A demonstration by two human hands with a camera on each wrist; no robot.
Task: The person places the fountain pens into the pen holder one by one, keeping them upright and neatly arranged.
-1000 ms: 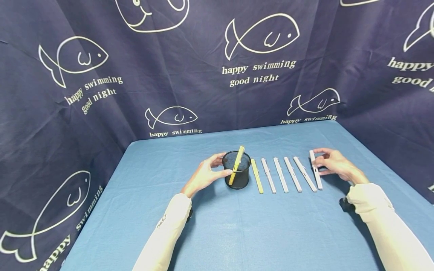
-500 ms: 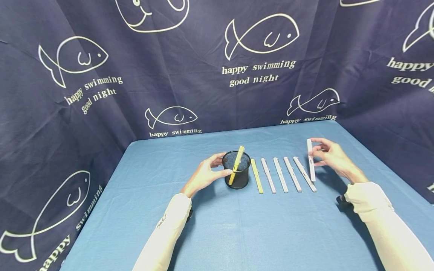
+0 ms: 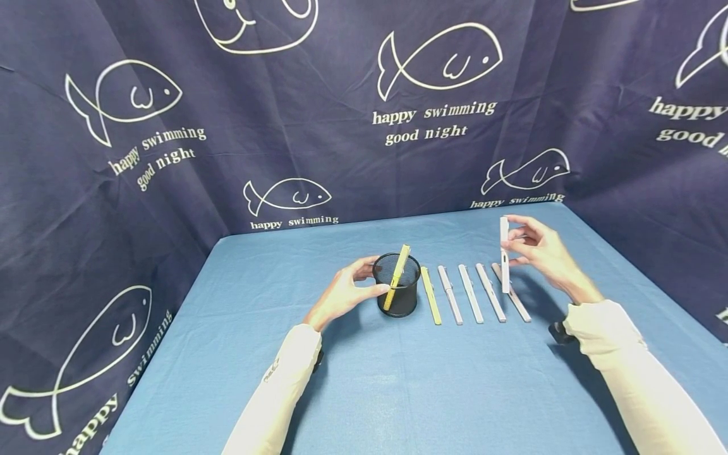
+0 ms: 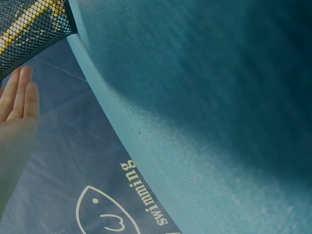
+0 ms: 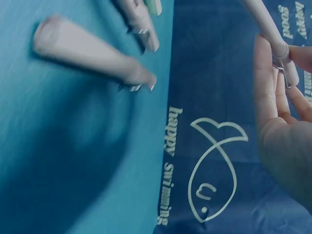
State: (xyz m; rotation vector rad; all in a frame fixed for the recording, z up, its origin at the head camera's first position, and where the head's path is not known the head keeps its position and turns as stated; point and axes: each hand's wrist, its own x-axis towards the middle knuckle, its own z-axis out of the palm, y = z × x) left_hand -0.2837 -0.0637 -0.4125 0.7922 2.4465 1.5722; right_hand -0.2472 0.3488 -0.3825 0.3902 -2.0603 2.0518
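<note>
My left hand (image 3: 345, 292) steadies a black mesh pen cup (image 3: 406, 304), thumb in front and fingers round the far left side. Inside it leans a yellow pen (image 3: 401, 262), its upper end above the rim. In the left wrist view the fingers (image 4: 31, 100) lie against the mesh. A pale pen (image 3: 504, 281) with a metal clip is pinched near its top by my right hand (image 3: 540, 253). That pen hangs upright over the right end of the row; in the right wrist view its clip end (image 5: 287, 68) sits between thumb and fingers.
Right of the cup several pens lie side by side: a yellow pen (image 3: 431, 296), a pale pink pen (image 3: 450, 295), and whitish ones, the rightmost pale pen (image 3: 517, 302) slanting. Blue cloth covers the table (image 3: 392, 392). A dark fish-print curtain (image 3: 352, 158) stands behind and at both sides.
My right hand has lifted the pale pen off the right end of the row and carried it up and to the left. The left hand and cup have not moved.
</note>
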